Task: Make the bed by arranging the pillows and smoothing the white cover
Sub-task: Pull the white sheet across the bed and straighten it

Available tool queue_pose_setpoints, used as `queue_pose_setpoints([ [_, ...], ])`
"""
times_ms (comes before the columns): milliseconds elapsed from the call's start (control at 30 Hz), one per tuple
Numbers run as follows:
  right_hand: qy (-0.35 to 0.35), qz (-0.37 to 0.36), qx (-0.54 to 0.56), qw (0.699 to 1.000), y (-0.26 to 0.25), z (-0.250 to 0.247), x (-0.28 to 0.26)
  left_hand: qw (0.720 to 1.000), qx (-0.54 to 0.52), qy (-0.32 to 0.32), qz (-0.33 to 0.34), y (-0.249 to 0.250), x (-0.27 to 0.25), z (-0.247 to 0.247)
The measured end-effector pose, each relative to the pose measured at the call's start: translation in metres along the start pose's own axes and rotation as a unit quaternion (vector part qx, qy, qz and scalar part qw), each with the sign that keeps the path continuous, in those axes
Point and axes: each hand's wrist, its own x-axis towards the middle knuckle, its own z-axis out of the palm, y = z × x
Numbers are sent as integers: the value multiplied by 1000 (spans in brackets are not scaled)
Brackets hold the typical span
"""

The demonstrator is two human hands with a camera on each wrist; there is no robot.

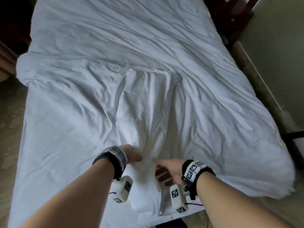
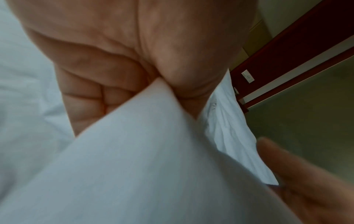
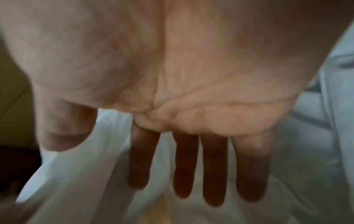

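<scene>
The white cover [image 1: 125,102] lies wrinkled over the whole bed, with folds running from its near edge toward the middle. My left hand [image 1: 133,153] grips a bunched fold of the cover at the near edge; in the left wrist view its curled fingers [image 2: 90,97] and thumb pinch the white cloth [image 2: 134,159]. My right hand [image 1: 166,168] hovers just right of that fold, fingers [image 3: 212,171] straight and spread, holding nothing. No pillows are in view.
A dark wooden bed frame [image 1: 236,18] stands at the far right corner. A beige wall [image 1: 279,55] runs along the right side of the bed, with a dark strip of floor [image 1: 256,83] between. Carpet [image 1: 11,112] lies on the left.
</scene>
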Motion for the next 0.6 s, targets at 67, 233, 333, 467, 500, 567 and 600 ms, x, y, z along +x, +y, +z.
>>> queue_pose_setpoints([
  [67,54,8,57,997,-7,-18,12,998,63,-28,5,-14,-15,-13],
  [233,33,20,168,985,-65,-7,64,993,-56,-104,-3,-78,-46,-43],
  [333,10,2,189,982,-97,19,102,990,-77,-116,-32,-111,-63,-46],
  [467,64,-112,147,981,-116,47,112,990,-111,-63,-62,-141,-67,-62],
  [500,68,-120,158,978,-121,56,96,988,-135,-23,-67,-143,-65,-70],
  [567,76,-149,160,973,-128,69,68,974,-195,99,-63,-137,-61,-90],
  [600,80,-170,139,972,-130,70,56,962,-219,160,-44,-127,-60,-100],
])
